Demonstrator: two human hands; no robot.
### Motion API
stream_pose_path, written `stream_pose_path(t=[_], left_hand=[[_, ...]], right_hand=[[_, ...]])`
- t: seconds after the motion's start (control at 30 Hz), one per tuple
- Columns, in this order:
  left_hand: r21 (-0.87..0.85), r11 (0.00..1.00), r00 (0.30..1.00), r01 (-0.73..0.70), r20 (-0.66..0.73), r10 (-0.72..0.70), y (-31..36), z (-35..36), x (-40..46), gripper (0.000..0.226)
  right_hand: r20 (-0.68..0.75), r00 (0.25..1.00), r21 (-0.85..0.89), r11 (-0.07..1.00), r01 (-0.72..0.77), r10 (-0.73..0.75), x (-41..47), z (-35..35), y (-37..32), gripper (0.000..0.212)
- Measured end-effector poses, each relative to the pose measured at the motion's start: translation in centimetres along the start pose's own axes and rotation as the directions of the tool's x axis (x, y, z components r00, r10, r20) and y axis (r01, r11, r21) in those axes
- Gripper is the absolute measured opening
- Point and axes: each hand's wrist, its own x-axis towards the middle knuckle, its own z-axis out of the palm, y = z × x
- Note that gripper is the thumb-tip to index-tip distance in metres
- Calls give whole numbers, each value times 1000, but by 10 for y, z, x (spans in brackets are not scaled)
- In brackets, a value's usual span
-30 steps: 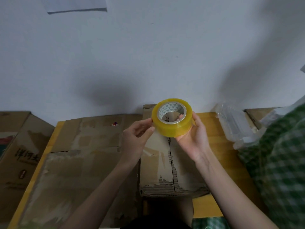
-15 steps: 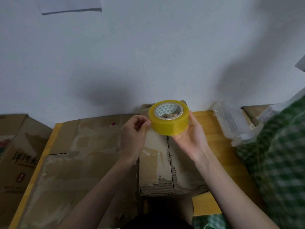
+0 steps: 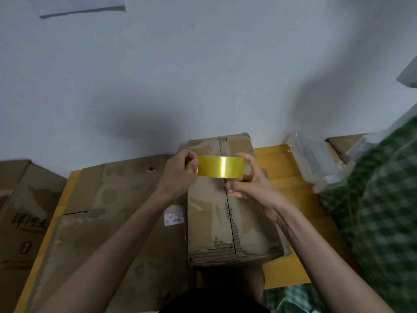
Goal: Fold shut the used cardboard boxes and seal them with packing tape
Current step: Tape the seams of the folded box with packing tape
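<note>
The yellow-tinted roll of clear packing tape [image 3: 220, 166], whose core faced the camera a second ago, now shows edge-on at frame centre above the closed brown cardboard box [image 3: 228, 213] on the desk [image 3: 273, 154]. The right hand [image 3: 252, 186] grips the roll while the left hand [image 3: 180, 175] pinches its left edge, probably hunting the tape's free end; no sealing yet.

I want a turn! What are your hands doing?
Left hand: pinching the tape roll at its left edge.
Right hand: holding the roll's right side.

Dim, cool light is being cast from above; soft shadows are being thrown on the wall [image 3: 203, 75]. A glare stripe is being reflected off the tape roll [image 3: 221, 166]. Edges are being bent by wide-angle distortion, and the checked cloth [image 3: 383, 199] is being blurred.
</note>
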Motion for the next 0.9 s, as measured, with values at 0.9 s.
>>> stream_pose_path(t=[0.9], left_hand=[[-84, 952, 949, -293, 98, 301, -8, -36, 0, 19]], right_hand=[[-45, 999, -2, 1000, 21, -21, 15, 8, -1, 33]])
